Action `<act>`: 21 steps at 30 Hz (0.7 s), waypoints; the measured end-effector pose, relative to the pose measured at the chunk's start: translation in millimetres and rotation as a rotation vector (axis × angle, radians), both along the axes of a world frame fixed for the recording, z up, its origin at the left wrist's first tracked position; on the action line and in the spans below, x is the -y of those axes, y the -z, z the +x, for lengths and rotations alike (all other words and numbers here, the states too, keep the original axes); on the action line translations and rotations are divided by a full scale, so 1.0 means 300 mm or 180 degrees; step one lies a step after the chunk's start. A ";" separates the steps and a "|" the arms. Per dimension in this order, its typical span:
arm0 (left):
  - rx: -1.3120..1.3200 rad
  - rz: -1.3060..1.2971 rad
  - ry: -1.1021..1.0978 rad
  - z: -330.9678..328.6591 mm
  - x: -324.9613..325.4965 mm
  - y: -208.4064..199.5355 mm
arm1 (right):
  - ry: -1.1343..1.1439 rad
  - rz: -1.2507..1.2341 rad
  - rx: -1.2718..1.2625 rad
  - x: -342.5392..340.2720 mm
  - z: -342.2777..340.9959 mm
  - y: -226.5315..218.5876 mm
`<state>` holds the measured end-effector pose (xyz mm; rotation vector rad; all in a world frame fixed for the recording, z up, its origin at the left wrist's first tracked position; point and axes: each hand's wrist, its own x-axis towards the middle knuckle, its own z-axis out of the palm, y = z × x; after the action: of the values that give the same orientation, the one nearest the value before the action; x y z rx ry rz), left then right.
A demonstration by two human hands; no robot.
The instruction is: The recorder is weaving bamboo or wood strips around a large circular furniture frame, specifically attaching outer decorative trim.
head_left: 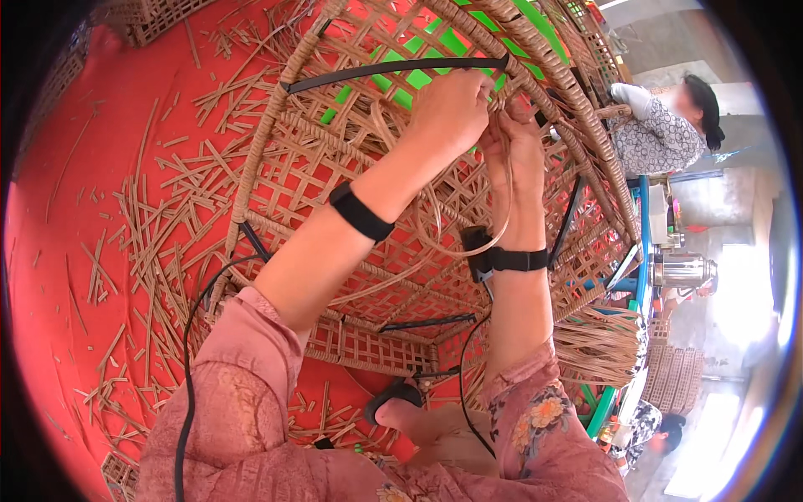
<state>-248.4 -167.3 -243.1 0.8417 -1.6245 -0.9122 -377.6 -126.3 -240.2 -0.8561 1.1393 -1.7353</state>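
A large open-weave basket frame (288, 180) of brown rattan fills the middle of the view, its edges bound with wound strips. At its upper right edge both hands work close together. My left hand (449, 110) is closed in a pinch by the bound rim, its fingertips partly hidden. My right hand (523, 151) is closed on a thin rattan strip (508, 188). That strip loops down below the hands and trails off to the lower left. A black flat bar (393, 69) crosses the frame just beyond my left hand.
Cut rattan pieces (159, 259) lie scattered over the red floor covering (63, 335) at left. A bundle of strips (598, 343) rests at right, near a blue and green frame. Bright green plastic (418, 58) shows behind the weave. One person (661, 125) sits at far right.
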 end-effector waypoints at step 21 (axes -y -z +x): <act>0.0034 0.0077 0.1622 0.028 0.112 -0.003 | 0.0782 0.1059 -0.0959 -0.039 0.077 -0.067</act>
<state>-239.9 -200.8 -242.1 0.4486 -1.8784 -1.2798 -354.4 -114.5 -220.3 -0.8119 1.7409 -1.5748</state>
